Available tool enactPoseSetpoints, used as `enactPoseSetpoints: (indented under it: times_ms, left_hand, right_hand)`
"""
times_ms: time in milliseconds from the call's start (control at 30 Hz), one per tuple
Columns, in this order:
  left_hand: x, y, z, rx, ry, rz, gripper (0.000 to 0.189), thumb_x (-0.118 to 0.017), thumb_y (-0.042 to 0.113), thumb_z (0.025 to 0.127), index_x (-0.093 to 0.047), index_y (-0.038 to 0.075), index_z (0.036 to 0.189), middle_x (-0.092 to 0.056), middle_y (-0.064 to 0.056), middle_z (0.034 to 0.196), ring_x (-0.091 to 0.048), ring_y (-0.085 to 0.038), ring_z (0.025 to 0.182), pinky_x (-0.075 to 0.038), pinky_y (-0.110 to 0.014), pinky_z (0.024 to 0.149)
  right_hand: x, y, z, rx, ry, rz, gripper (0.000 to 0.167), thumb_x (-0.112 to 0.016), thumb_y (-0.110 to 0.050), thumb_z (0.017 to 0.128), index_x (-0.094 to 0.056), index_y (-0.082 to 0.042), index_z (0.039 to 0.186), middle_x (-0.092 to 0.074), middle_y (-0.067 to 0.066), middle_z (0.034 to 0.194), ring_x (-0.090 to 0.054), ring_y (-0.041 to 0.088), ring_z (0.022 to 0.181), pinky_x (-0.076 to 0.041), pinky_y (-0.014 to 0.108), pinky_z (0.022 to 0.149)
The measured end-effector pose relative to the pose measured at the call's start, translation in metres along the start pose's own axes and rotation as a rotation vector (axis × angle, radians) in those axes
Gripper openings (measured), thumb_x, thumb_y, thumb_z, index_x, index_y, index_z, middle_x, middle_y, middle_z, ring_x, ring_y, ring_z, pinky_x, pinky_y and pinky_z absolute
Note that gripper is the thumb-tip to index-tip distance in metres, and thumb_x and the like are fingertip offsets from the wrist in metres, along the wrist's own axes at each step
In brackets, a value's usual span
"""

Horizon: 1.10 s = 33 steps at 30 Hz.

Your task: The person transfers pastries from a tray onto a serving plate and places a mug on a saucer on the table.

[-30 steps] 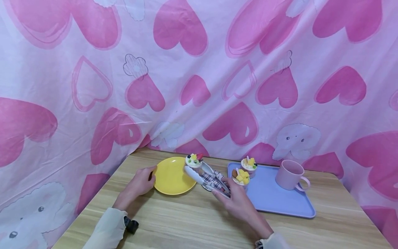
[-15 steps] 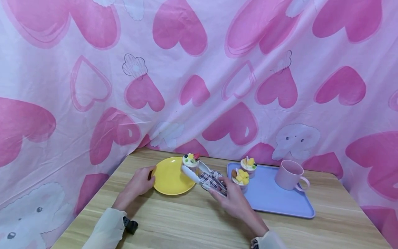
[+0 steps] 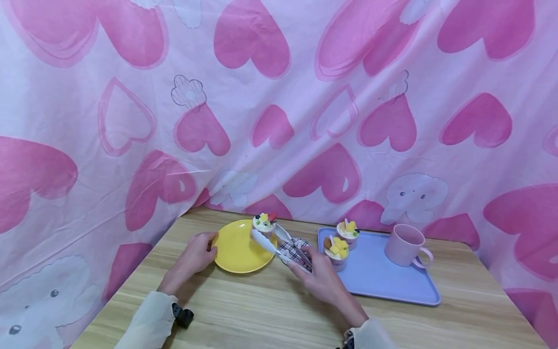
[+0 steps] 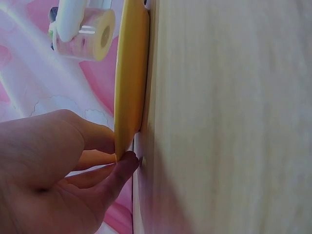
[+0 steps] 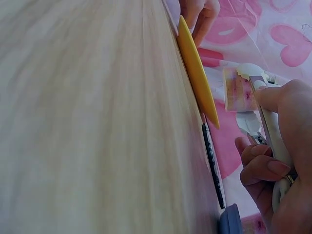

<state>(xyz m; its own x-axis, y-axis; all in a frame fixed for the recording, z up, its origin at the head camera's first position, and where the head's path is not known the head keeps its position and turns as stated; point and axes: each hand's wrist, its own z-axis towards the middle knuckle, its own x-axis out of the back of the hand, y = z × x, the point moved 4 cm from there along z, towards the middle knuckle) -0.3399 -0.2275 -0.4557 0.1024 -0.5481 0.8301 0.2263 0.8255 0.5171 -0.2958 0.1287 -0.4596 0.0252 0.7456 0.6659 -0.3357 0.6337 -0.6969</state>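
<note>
My left hand (image 3: pixel 196 252) pinches the left rim of a yellow plate (image 3: pixel 237 249) between thumb and fingers. My right hand (image 3: pixel 324 281) grips a pair of tongs (image 3: pixel 264 242) with pale tips. Between those tips is a clear dessert cup (image 3: pixel 264 224), topped with cream, berries and a strawberry piece. In the left wrist view, the cup (image 4: pixel 92 36) hangs above the plate with a gap under its base. The right wrist view shows my fingers curled round the tong handles (image 5: pixel 275 141), the layered cup (image 5: pixel 236 92) beyond them.
A lilac tray (image 3: pixel 392 276) stands to the right. It carries a pink mug (image 3: pixel 404 246) and two more dessert cups, one at the back (image 3: pixel 348 232) and one in front (image 3: pixel 336 252) with yellow cubes. A plaid mat (image 3: pixel 285 249) lies under the tongs. A heart-printed curtain (image 3: pixel 322 165) hangs behind the table.
My right hand has moved left with the tongs and cup, bringing the cup from the plate's right edge to over its right part. My left hand stays at the rim.
</note>
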Motion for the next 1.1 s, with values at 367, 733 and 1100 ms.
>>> enactPoseSetpoints:
  times_ms: [367, 733, 1100]
  left_hand:
    - [-0.002, 0.002, -0.001, 0.010, -0.023, 0.004, 0.049, -0.067, -0.001, 0.097, -0.060, -0.016, 0.143, -0.070, -0.029, 0.134, -0.066, -0.032, 0.112, -0.060, -0.054, 0.101]
    - [0.000, 0.003, -0.001, 0.015, -0.024, 0.014, 0.050, -0.066, 0.000, 0.098, -0.058, -0.016, 0.144, -0.068, -0.031, 0.138, -0.066, -0.037, 0.120, -0.057, -0.058, 0.107]
    - [0.000, 0.001, -0.001, -0.016, -0.018, 0.009, 0.049, -0.067, -0.001, 0.096, -0.060, -0.016, 0.142, -0.071, -0.029, 0.134, -0.067, -0.032, 0.111, -0.060, -0.051, 0.098]
  right_hand:
    - [-0.017, -0.003, 0.010, -0.016, -0.004, 0.012, 0.068, -0.078, -0.051, 0.097, -0.063, -0.005, 0.145, -0.077, 0.013, 0.123, -0.068, 0.013, 0.100, -0.058, 0.034, 0.087]
    - [-0.032, -0.011, 0.016, -0.035, -0.021, -0.015, 0.070, -0.077, -0.051, 0.097, -0.062, -0.003, 0.146, -0.075, 0.012, 0.123, -0.065, 0.016, 0.102, -0.057, 0.035, 0.087]
    - [-0.044, -0.017, 0.023, -0.071, -0.040, 0.017, 0.070, -0.076, -0.052, 0.098, -0.061, -0.004, 0.147, -0.073, 0.015, 0.134, -0.066, 0.022, 0.117, -0.059, 0.047, 0.100]
